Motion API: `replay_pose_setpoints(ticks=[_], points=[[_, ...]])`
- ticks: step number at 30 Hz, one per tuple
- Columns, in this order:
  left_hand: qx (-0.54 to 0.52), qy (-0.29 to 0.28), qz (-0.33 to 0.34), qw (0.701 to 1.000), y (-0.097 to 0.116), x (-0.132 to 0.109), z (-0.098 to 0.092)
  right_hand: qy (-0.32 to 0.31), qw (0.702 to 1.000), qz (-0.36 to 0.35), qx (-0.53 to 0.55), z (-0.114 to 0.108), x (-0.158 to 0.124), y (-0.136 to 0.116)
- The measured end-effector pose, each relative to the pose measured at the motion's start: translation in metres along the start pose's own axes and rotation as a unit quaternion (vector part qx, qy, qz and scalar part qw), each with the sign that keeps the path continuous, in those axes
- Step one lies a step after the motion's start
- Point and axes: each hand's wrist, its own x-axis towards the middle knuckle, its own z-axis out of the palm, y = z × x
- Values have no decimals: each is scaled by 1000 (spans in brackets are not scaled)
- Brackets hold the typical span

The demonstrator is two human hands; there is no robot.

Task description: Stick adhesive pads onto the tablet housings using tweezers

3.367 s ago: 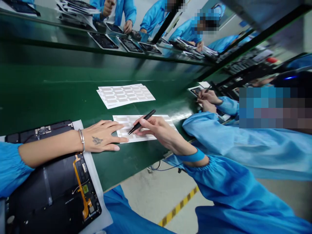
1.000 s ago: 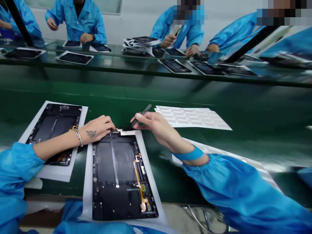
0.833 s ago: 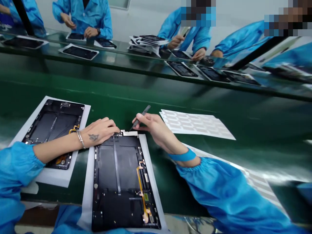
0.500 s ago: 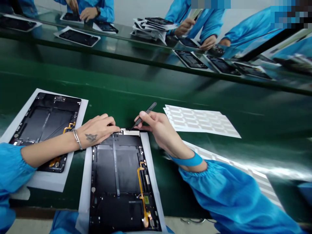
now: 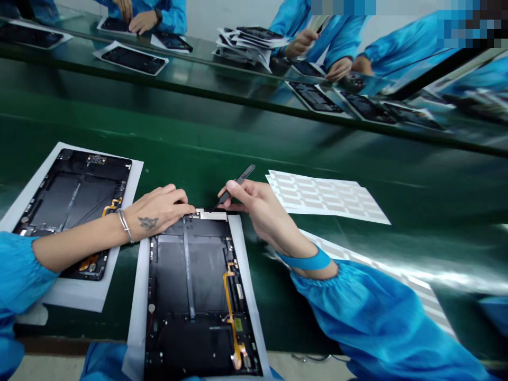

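Unit under inspection: an open tablet chassis (image 5: 190, 280) lies face-up on a white backing sheet (image 5: 137, 312), on the green bench (image 5: 254, 140), directly in front of the person. A white strip (image 5: 210, 214) sits along its far edge, and an orange flex cable (image 5: 230, 312) runs down its right side.

Handling assessment: the chassis appears thin, stiff and fairly light, but the flex cable and small exposed components look fragile. It is best taken by its long outer edges or moved on the backing sheet, with no pressure on the cable.

The left hand (image 5: 159, 209) rests on the far-left corner of the chassis, fingers curled and touching the edge beside the white strip. It grips nothing that can be confirmed. The right hand (image 5: 254, 203) is closed in a pinch on black tweezers (image 5: 236, 186), their tips just at the white strip; contact cannot be confirmed.

A second chassis (image 5: 71, 190) lies to the left, under the left forearm. A sheet of white labels (image 5: 327, 196) lies to the right, well clear of the unit.
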Motion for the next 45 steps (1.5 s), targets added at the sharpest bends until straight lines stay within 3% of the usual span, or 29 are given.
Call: replay_pose_setpoints(ticks=[23, 31, 45], points=[[26, -23, -6, 999, 3, 3, -3, -6, 1000, -5, -15, 0, 1, -1], [-6, 11, -2, 1000, -1, -3, -1, -16, 1000, -8, -12, 1, 3, 1], [28, -36, 2, 999, 0, 1, -6, -3, 996, -48, -77, 0, 6, 8]])
